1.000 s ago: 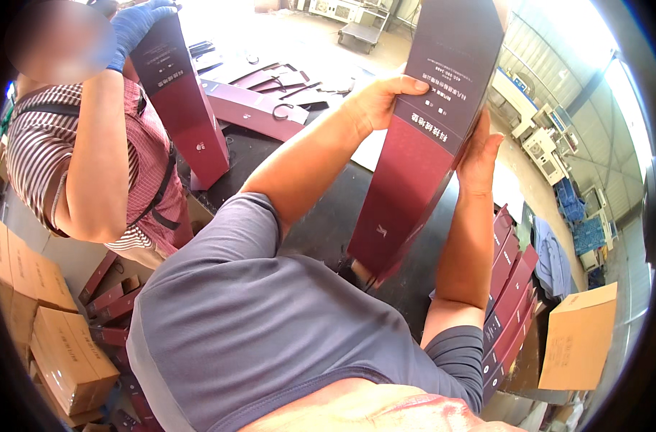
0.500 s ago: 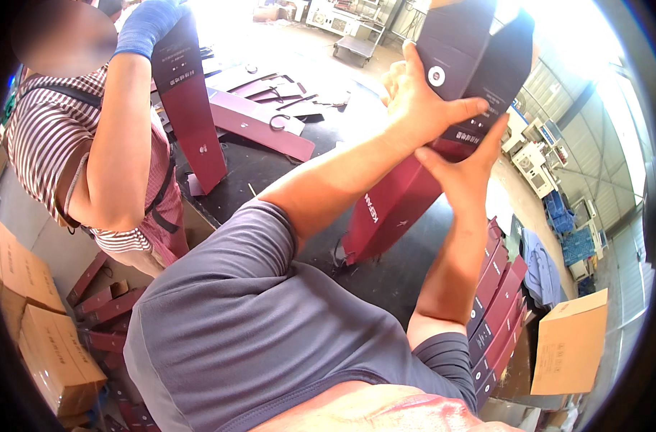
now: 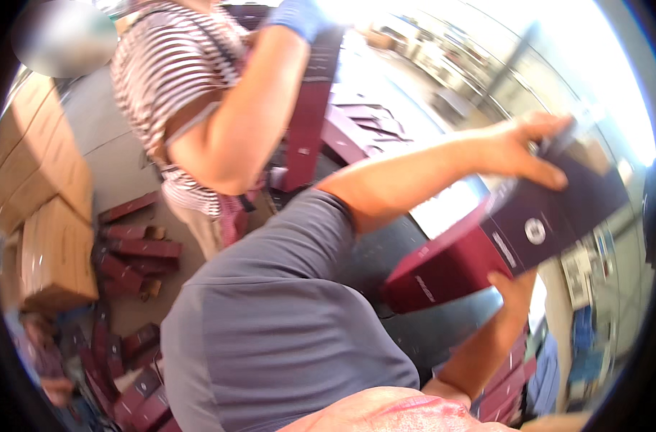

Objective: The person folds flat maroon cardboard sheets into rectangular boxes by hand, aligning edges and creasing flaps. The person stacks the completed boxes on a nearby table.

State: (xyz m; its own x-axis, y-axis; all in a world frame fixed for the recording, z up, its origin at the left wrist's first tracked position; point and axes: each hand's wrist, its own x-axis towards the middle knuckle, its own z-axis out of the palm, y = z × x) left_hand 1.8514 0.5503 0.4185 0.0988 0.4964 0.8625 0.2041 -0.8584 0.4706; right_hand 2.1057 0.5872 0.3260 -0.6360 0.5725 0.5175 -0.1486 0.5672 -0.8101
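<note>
A long maroon-and-black cardboard box (image 3: 479, 259) is tilted in front of me, its black end up to the right and its maroon end low over the dark table (image 3: 414, 331). My left hand (image 3: 522, 151) grips the black end from above, thumb along one side and fingers around the far edge. Underneath, my right hand (image 3: 517, 291) supports the box near where maroon meets black; its thumb shows while the other fingers are hidden behind. At the left, a co-worker's blue-gloved hand (image 3: 297, 16) holds a similar upright box (image 3: 310, 122).
Flat maroon box pieces (image 3: 357, 129) lie on the table beyond the co-worker. Brown cartons (image 3: 61, 252) are stacked at the left, near maroon boxes (image 3: 137, 252) on the floor. More maroon boxes (image 3: 511, 381) and blue cloth (image 3: 544, 378) are at the lower right. Machines stand farther back.
My view has turned. The box has swung from steep to more slanted, its black end going right and down. My left hand has shifted toward that end; my right hand is now beneath.
</note>
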